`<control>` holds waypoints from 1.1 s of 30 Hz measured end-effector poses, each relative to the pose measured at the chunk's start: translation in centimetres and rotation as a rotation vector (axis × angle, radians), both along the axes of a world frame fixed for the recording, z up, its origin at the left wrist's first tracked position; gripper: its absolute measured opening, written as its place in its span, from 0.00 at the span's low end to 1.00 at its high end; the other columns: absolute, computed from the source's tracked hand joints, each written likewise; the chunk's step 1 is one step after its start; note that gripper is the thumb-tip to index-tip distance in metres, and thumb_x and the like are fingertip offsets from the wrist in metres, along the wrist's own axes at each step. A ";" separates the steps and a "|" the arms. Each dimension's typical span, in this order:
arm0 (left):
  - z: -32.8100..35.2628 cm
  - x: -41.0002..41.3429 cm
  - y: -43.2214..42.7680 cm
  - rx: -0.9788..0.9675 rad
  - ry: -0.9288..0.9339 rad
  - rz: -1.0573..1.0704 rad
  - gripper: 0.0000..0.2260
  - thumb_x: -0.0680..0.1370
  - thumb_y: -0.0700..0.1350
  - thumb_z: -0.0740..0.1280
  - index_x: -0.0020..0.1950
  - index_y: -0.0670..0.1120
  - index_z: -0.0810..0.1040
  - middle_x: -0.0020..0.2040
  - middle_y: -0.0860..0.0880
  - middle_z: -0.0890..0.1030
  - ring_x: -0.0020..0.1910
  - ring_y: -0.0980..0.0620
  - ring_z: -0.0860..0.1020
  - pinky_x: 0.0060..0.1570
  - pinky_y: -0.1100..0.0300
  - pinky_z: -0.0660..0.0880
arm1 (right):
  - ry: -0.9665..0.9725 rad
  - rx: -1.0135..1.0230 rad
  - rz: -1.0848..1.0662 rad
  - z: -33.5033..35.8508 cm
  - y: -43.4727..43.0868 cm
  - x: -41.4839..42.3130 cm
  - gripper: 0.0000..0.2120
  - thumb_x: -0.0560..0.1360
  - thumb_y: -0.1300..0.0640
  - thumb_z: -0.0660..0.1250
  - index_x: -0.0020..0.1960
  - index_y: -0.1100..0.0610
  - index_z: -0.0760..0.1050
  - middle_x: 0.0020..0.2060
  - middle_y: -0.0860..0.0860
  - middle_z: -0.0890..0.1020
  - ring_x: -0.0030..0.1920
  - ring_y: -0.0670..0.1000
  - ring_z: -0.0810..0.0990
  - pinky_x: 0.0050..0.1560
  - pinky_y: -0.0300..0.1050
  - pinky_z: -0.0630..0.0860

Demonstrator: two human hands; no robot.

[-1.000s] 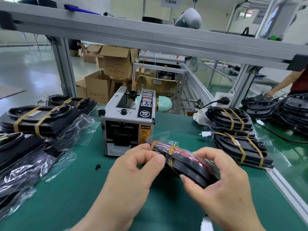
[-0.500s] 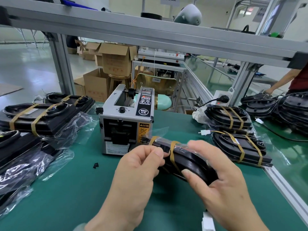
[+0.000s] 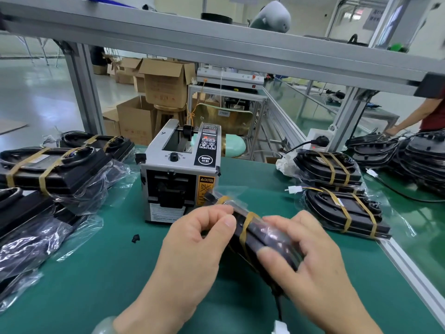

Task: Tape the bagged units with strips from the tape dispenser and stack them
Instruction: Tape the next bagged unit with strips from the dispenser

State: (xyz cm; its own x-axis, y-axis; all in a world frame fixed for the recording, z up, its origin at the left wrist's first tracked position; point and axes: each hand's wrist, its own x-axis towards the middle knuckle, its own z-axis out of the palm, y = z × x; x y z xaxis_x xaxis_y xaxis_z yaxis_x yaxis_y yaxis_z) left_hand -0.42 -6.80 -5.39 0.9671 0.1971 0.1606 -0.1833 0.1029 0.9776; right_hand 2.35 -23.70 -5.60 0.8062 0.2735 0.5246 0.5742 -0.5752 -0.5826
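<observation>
A black bagged unit (image 3: pixel 262 239) with two tan tape strips round it is held tilted above the green mat, just in front of the grey tape dispenser (image 3: pixel 180 174). My left hand (image 3: pixel 192 247) pinches its left side near the tape band. My right hand (image 3: pixel 310 259) grips its right end, fingers curled over the plastic. A stack of taped units (image 3: pixel 342 201) lies at the right. More taped units (image 3: pixel 53 167) lie at the back left, with bagged untaped ones (image 3: pixel 29 227) in front of them.
A small black scrap (image 3: pixel 135 238) lies on the green mat (image 3: pixel 96 273). The aluminium rail (image 3: pixel 414 268) marks the table's right edge. Piled black units (image 3: pixel 414 155) and another person's arm (image 3: pixel 409 119) are beyond it. A white connector (image 3: pixel 280 327) hangs near my right wrist.
Both hands have turned the unit so its red face is out of sight, and shifted it slightly lower and toward me. My right fingers have slid along its top.
</observation>
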 end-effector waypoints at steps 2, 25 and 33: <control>0.0 0.0 0.2 0.010 0.009 -0.008 0.09 0.69 0.51 0.66 0.38 0.48 0.82 0.51 0.57 0.83 0.57 0.62 0.78 0.58 0.61 0.69 | 0.023 0.091 0.019 -0.6 0.7 0.2 0.10 0.67 0.38 0.67 0.44 0.41 0.80 0.32 0.41 0.74 0.32 0.41 0.74 0.34 0.28 0.65; -0.6 -0.4 1.4 0.291 0.042 -0.169 0.06 0.75 0.45 0.67 0.38 0.48 0.78 0.54 0.70 0.79 0.63 0.76 0.66 0.55 0.71 0.63 | 0.344 0.447 0.169 -2.2 -0.7 1.9 0.19 0.67 0.43 0.70 0.32 0.58 0.71 0.30 0.49 0.76 0.31 0.44 0.71 0.34 0.34 0.69; 0.4 0.2 1.2 0.444 0.049 -0.093 0.04 0.72 0.50 0.67 0.37 0.54 0.79 0.59 0.68 0.74 0.48 0.74 0.74 0.42 0.84 0.62 | 0.263 0.473 0.019 -2.7 0.3 1.9 0.19 0.69 0.46 0.64 0.38 0.63 0.70 0.42 0.44 0.84 0.43 0.44 0.82 0.43 0.36 0.75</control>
State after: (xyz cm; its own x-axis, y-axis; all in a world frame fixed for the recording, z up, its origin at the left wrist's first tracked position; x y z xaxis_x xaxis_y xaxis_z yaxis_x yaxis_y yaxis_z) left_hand -0.23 -5.59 -4.96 0.9860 0.0319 0.1637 -0.1456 -0.3141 0.9382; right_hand 4.25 -23.38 -8.28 0.9241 0.0720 0.3753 0.3819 -0.2065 -0.9008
